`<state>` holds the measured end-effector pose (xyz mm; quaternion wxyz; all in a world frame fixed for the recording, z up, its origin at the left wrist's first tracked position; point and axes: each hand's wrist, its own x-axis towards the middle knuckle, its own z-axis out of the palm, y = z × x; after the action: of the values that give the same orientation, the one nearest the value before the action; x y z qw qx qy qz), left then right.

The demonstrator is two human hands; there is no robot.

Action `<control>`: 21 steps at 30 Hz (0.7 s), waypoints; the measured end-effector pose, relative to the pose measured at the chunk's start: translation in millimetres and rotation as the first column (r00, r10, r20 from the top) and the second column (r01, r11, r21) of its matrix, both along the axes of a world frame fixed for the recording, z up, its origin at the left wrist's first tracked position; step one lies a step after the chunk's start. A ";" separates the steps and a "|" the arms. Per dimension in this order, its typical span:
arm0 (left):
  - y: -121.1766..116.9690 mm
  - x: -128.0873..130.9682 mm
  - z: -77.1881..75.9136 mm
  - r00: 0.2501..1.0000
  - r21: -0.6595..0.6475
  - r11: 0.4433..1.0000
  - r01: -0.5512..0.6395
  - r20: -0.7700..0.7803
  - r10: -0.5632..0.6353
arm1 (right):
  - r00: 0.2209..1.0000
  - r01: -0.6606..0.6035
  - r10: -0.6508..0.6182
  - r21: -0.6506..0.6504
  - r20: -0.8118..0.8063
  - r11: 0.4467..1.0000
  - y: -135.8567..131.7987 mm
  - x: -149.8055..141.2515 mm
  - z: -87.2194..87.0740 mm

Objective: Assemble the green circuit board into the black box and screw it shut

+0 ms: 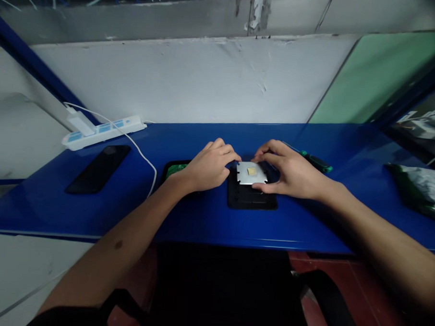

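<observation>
The right hand [291, 171] has its grip on a silver plate [243, 177], thumb at the near edge and fingers at the far edge, pinching it between them. The plate lies flat over the far part of a black cover [252, 202] on the blue counter [200, 224], its notched edges showing and a small yellow pad [252, 171] on top, roughly in the middle. The near part of the cover shows bare below it. The left hand [212, 166] is at the plate's far left corner, fingers bent and fingertips at or just beside the edge; whether its grip pinches the plate or only rests there, I cannot tell. Beneath and to the left of this hand sits a black case [166, 169] with a green board [176, 169] in it, both partly hidden by the hand and wrist. Beyond the right wrist lies a screwdriver [316, 162], its green and black handle pointing to the right. Well to the left are a black phone [99, 170], lying at a slant, and behind it a white power strip [132, 124] with a charger [81, 123] plugged in; a white cable [155, 174] curves from the charger toward the left forearm. At the far right end lies a shiny bag [423, 189].
</observation>
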<state>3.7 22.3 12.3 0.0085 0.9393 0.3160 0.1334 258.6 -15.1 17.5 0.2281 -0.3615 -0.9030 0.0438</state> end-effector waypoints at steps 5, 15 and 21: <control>-6.4 1.2 3.1 0.996 0.022 0.999 0.026 0.090 -0.028 | 0.998 0.054 -0.050 0.097 -0.043 0.994 3.0 4.1 -2.0; -2.8 5.5 -1.1 0.997 0.138 0.990 0.003 0.074 -0.013 | 0.998 0.063 -0.057 0.188 -0.038 0.980 1.3 -0.8 -4.7; -3.7 5.8 0.3 0.989 0.202 0.979 -0.023 0.147 -0.007 | 0.996 0.082 -0.068 0.247 -0.062 0.966 1.3 -2.4 -5.9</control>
<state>9.5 18.6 12.6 -0.0647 0.9216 0.3029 0.2339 256.2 -13.8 11.6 0.2971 -0.3626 -0.8806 -0.0689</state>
